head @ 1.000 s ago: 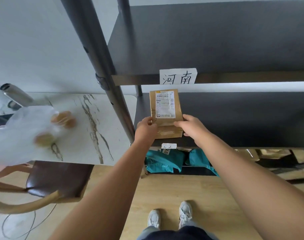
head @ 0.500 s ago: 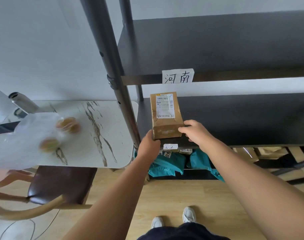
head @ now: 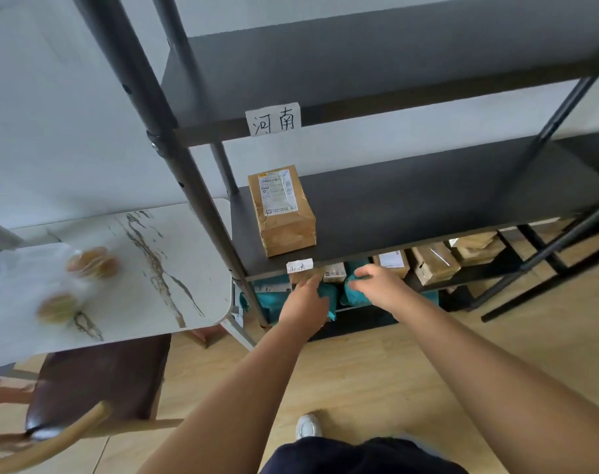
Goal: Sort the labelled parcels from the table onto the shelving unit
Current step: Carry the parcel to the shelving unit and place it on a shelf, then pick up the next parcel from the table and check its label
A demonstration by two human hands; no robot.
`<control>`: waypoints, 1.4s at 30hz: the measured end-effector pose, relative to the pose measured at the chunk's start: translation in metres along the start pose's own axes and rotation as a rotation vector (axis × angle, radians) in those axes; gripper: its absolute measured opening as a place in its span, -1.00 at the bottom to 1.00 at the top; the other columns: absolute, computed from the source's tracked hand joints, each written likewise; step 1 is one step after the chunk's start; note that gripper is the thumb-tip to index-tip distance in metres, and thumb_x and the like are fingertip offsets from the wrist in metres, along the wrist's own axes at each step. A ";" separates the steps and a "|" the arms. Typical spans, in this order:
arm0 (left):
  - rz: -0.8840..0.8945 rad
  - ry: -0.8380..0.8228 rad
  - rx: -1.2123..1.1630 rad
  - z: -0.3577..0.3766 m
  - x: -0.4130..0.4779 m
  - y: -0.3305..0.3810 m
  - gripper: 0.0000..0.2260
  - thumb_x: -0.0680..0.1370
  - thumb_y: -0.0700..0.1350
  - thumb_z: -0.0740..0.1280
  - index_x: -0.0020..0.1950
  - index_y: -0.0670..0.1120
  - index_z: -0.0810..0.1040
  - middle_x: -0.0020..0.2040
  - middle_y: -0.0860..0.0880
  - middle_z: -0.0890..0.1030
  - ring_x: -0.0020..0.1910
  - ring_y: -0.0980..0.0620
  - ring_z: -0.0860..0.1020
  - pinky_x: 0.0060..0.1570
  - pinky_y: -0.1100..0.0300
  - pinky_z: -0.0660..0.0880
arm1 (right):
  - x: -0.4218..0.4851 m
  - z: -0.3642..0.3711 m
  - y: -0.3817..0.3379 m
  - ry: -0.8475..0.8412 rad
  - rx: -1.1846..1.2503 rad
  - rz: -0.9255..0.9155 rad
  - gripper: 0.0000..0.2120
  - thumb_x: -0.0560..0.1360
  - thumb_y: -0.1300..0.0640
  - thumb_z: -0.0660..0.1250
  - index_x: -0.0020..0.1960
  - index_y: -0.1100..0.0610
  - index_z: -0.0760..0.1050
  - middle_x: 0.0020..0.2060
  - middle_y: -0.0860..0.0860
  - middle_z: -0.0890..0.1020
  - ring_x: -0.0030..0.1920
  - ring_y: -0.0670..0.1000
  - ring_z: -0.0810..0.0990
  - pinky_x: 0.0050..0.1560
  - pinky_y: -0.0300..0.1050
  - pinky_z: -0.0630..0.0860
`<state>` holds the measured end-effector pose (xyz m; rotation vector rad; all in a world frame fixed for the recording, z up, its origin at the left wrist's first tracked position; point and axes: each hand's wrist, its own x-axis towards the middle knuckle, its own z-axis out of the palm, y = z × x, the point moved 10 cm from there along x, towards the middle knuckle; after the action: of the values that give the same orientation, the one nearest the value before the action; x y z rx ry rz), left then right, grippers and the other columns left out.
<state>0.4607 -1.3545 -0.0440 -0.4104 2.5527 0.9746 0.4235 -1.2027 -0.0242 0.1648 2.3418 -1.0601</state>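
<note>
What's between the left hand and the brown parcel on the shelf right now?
In the head view, the shelf's front edge with its small white paper tag lies between the left hand and the brown parcel. The hand is empty.

A white paper tag (head: 274, 119) on the front edge of the upper shelf (head: 393, 97) says 河南 in big black hand-written marks; a smaller white tag (head: 300, 267) on the front edge of the shelf below (head: 428, 206) has hand-written marks too, but they are too small and blurry to read for sure. The brown parcel (head: 282, 211) on that lower shelf has a white sticker (head: 278, 195) on top with a barcode and tiny print, too small to read; the stickers on the parcels (head: 431, 260) under the shelf cannot be read either.
</note>
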 end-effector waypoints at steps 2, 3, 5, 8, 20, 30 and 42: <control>0.059 -0.074 0.064 0.023 -0.006 0.024 -0.48 0.63 -0.14 0.20 0.59 0.01 0.20 0.48 -0.13 0.39 0.24 -0.16 0.55 0.10 0.02 0.53 | -0.007 -0.016 0.017 0.011 -0.004 0.005 -0.54 0.56 0.02 0.32 0.44 0.08 0.41 0.31 0.05 0.52 0.21 0.07 0.53 0.19 -0.06 0.47; 0.078 -0.099 0.085 0.033 -0.008 0.037 -0.48 0.63 -0.14 0.19 0.59 0.01 0.19 0.51 -0.12 0.37 0.31 -0.15 0.50 0.18 0.02 0.49 | -0.010 -0.026 0.025 0.020 -0.004 0.004 -0.52 0.56 0.01 0.32 0.45 0.09 0.41 0.33 0.03 0.52 0.24 0.07 0.53 0.19 -0.07 0.47; 0.098 -0.122 0.112 0.055 -0.011 0.062 -0.47 0.63 -0.14 0.18 0.60 0.00 0.18 0.54 -0.11 0.31 0.42 -0.14 0.41 0.31 0.02 0.41 | -0.016 -0.049 0.045 0.046 0.016 0.004 -0.50 0.55 0.00 0.33 0.46 0.08 0.40 0.36 0.03 0.51 0.28 0.06 0.52 0.21 -0.07 0.45; 0.118 -0.137 0.122 0.093 -0.015 0.106 -0.49 0.63 -0.14 0.18 0.59 -0.03 0.20 0.55 -0.12 0.31 0.44 -0.14 0.40 0.36 0.03 0.37 | -0.031 -0.092 0.089 0.076 0.039 0.037 -0.52 0.58 0.02 0.31 0.47 0.10 0.38 0.30 0.07 0.53 0.23 0.06 0.52 0.07 -0.12 0.40; 0.311 -0.278 0.076 0.287 -0.054 0.337 -0.46 0.61 0.03 0.26 0.58 0.06 0.21 0.47 -0.08 0.40 0.28 -0.08 0.51 0.15 0.07 0.51 | -0.102 -0.329 0.325 0.343 0.169 0.238 -0.56 0.56 0.13 0.33 0.37 0.33 0.47 0.34 0.21 0.53 0.32 0.21 0.51 0.27 0.04 0.42; 0.533 -0.304 0.148 0.370 -0.024 0.506 -0.54 0.63 0.00 0.24 0.52 -0.04 0.31 0.43 -0.08 0.44 0.30 -0.02 0.48 0.07 0.18 0.41 | -0.102 -0.449 0.430 0.421 0.323 0.326 -0.55 0.57 0.14 0.35 0.42 0.22 0.44 0.33 0.12 0.52 0.21 0.09 0.53 0.13 -0.10 0.42; 0.544 -0.311 0.091 0.433 0.098 0.679 -0.55 0.64 -0.12 0.21 0.54 -0.02 0.31 0.47 -0.05 0.41 0.20 0.07 0.50 0.03 0.19 0.40 | -0.023 -0.605 0.477 0.521 0.499 0.397 -0.54 0.57 0.07 0.33 0.44 0.11 0.39 0.33 0.10 0.53 0.34 0.12 0.48 0.31 0.08 0.44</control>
<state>0.2098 -0.5847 0.0040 0.4547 2.4412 0.9924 0.3338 -0.4377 -0.0034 1.1624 2.2612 -1.4946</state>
